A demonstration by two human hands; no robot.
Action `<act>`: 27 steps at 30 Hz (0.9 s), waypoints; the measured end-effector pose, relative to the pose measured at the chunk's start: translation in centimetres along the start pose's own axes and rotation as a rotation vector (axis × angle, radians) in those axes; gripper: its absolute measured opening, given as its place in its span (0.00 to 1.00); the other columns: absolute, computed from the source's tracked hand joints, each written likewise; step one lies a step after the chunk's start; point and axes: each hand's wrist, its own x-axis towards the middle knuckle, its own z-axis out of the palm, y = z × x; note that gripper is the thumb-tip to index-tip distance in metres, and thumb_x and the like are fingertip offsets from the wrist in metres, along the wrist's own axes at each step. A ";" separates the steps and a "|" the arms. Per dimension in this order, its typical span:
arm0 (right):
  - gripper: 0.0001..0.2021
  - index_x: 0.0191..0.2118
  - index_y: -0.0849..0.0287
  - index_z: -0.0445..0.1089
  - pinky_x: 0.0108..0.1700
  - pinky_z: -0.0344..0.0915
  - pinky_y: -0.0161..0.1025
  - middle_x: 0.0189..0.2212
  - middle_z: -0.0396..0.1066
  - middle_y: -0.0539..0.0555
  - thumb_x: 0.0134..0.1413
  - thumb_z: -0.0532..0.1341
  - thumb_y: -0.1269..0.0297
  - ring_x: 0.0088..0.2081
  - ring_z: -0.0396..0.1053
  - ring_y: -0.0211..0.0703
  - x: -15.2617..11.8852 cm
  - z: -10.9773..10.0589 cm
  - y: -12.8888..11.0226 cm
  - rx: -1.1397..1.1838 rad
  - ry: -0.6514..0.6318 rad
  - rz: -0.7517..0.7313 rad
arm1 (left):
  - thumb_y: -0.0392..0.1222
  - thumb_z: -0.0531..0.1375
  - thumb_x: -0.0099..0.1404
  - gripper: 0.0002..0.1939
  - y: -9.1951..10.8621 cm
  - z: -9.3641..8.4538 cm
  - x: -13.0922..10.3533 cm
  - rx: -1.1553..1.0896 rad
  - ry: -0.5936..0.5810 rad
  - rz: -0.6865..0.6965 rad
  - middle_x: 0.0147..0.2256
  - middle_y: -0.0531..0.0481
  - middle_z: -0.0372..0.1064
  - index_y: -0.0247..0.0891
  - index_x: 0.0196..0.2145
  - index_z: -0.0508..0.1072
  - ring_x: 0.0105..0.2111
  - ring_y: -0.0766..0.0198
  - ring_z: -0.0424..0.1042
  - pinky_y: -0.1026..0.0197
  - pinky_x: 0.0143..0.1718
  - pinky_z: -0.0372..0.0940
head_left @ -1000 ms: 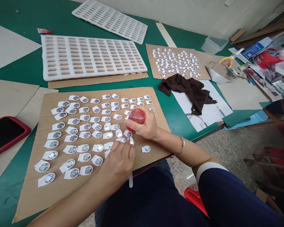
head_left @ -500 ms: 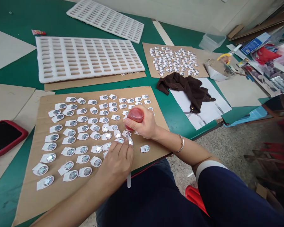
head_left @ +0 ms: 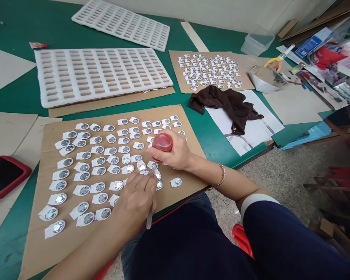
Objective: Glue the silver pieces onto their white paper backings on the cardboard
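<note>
My left hand (head_left: 138, 192) is closed around a slim metal tool (head_left: 149, 219), perhaps tweezers. Its rounded end sticks out below the palm, and its thin tip is over a small round metal piece (head_left: 154, 165) with a white paper tab. My right hand (head_left: 177, 149) grips a rounded red bottle (head_left: 162, 142), its base towards me and its lower end hidden by the fingers, just above the same spot. Rows of similar tabbed discs (head_left: 83, 189) lie on the brown cardboard sheet (head_left: 54, 260). One disc (head_left: 177, 181) lies apart, right of my hands.
Two white slotted foam trays (head_left: 105, 77) lie at the back of the green table (head_left: 6, 31). Further right are a second cardboard of discs (head_left: 175, 66), a dark brown cloth (head_left: 226, 103) and yellow-handled scissors (head_left: 274, 62). A red-cased phone (head_left: 6, 177) lies at the left.
The view has shifted slightly. The tool in my left hand leans more, its lower end now further left. My right hand stays by the same disc, still holding the red bottle.
</note>
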 end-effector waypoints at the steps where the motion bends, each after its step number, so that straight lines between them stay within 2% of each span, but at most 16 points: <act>1: 0.18 0.34 0.57 0.67 0.36 0.66 0.37 0.29 0.72 0.49 0.49 0.65 0.47 0.30 0.68 0.37 0.0 0.0 0.0 -0.003 0.004 -0.013 | 0.21 0.52 0.58 0.11 -0.1 -0.1 0.0 -0.021 0.002 -0.008 0.28 0.46 0.67 0.33 0.31 0.67 0.30 0.57 0.69 0.51 0.39 0.67; 5: 0.19 0.34 0.58 0.66 0.35 0.66 0.37 0.29 0.71 0.50 0.49 0.65 0.46 0.30 0.68 0.37 -0.1 -0.1 0.0 -0.010 0.027 -0.072 | 0.21 0.51 0.59 0.12 -0.3 -0.1 0.1 -0.068 0.027 -0.025 0.28 0.48 0.67 0.36 0.31 0.66 0.29 0.58 0.69 0.53 0.37 0.66; 13: 0.19 0.35 0.56 0.67 0.36 0.68 0.39 0.29 0.72 0.50 0.49 0.64 0.44 0.30 0.69 0.38 -0.2 -0.2 -0.2 -0.053 -0.009 -0.066 | 0.25 0.54 0.61 0.10 -0.8 -0.3 0.2 -0.152 0.050 -0.053 0.31 0.47 0.72 0.38 0.33 0.67 0.33 0.56 0.73 0.54 0.37 0.66; 20: 0.20 0.35 0.56 0.67 0.36 0.68 0.39 0.30 0.74 0.51 0.49 0.64 0.43 0.31 0.71 0.40 -0.3 -0.2 -0.1 -0.020 -0.001 -0.138 | 0.30 0.55 0.64 0.05 -1.1 -0.8 0.8 -0.195 0.073 -0.104 0.29 0.48 0.73 0.37 0.32 0.68 0.29 0.60 0.73 0.58 0.34 0.66; 23: 0.20 0.36 0.57 0.67 0.36 0.68 0.39 0.30 0.74 0.51 0.50 0.63 0.43 0.32 0.71 0.40 -0.3 -0.1 0.1 -0.011 -0.007 -0.163 | 0.34 0.54 0.65 0.07 -1.6 -1.4 1.1 -0.260 -0.034 -0.200 0.29 0.51 0.74 0.38 0.32 0.71 0.29 0.62 0.73 0.60 0.33 0.65; 27: 0.21 0.37 0.57 0.67 0.37 0.67 0.39 0.31 0.74 0.51 0.49 0.64 0.44 0.32 0.71 0.41 -0.2 -0.3 -0.1 -0.033 -0.044 -0.128 | 0.41 0.55 0.64 0.09 -2.7 -2.5 2.3 -0.368 -0.258 -0.468 0.23 0.55 0.71 0.40 0.29 0.73 0.22 0.64 0.68 0.62 0.27 0.61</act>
